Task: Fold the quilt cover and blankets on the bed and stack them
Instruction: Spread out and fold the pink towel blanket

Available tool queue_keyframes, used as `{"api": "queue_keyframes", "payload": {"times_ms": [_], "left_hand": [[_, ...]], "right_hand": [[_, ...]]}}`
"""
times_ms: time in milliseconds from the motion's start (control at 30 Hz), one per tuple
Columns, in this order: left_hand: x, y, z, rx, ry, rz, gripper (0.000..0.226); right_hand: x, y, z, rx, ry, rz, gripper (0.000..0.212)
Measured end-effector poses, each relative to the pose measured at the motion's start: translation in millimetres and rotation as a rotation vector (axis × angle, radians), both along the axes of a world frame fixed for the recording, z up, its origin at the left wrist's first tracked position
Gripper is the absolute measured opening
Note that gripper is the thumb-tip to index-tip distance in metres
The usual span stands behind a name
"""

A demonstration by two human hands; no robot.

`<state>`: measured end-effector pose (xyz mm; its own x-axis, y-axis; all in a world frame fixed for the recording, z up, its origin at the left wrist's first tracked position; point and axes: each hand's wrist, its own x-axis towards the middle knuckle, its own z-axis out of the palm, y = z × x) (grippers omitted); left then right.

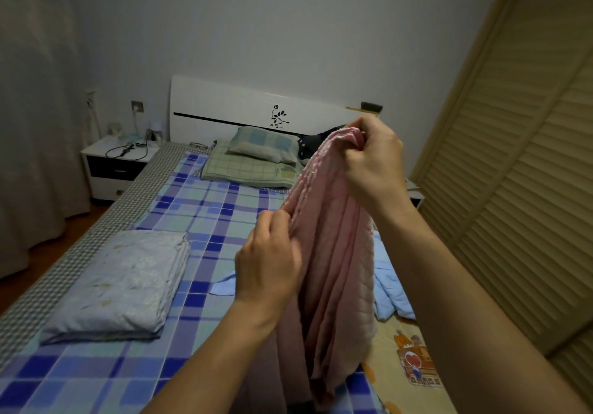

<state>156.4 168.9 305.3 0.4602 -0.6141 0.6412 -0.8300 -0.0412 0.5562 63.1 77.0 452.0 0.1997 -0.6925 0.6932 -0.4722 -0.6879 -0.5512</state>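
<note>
Hanging in long folds above the near part of the bed, a pink blanket [333, 272] is held up by both hands. Its edge is pinched by the left hand [268, 261], whose fingers are curled round the fabric at mid height, while the top corner is gripped higher up by the right hand [372, 157], closed tightly on the bunched cloth. Beneath and to the right of the hanging fabric, a light blue blanket [388, 285] is seen lying crumpled on the blue checked sheet [205, 221], partly hidden by the pink one, and a yellow cartoon-printed cloth [407, 359] is spread just beside it toward the near right. On the left side of the bed, a pale floral quilt cover [125, 282] is laid folded into a flat rectangle, well apart from the hands. Farther back, a green checked pillow [263, 145] is set on a green checked mat [244, 168] against the white headboard [244, 105]. A white nightstand [112, 163] with cables is placed at the far left, and a louvred wardrobe door [513, 169] is seen along the right.
</note>
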Motion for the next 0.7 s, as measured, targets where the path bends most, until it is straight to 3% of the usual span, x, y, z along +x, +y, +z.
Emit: {"api": "queue_keyframes", "payload": {"times_ms": [300, 400, 433, 500, 567, 633, 700], "left_hand": [[17, 14, -22, -0.269, 0.164, -0.405, 0.038], [20, 30, -9, -0.281, 0.374, -0.595, 0.036], [20, 31, -8, -0.232, 0.424, -0.606, 0.044], [21, 29, -16, -0.053, 0.339, -0.520, 0.066], [20, 26, -43, 0.113, 0.214, -0.399, 0.056], [26, 25, -70, 0.169, 0.396, -0.270, 0.022], [42, 25, -89, 0.225, 0.571, -0.217, 0.022]], "right_hand": [[-17, -6, 5, 0.039, -0.067, -0.004, 0.022], [-24, -7, 6, 0.072, -0.120, 0.007, 0.019], [-25, -7, 6, 0.079, -0.137, 0.004, 0.017], [-24, -7, 6, 0.097, -0.173, -0.006, 0.015], [-23, -12, 5, 0.135, -0.221, -0.027, 0.013], [-25, -21, -1, 0.194, -0.258, -0.054, 0.012], [-28, -30, -12, 0.259, -0.273, -0.078, 0.013]]}}
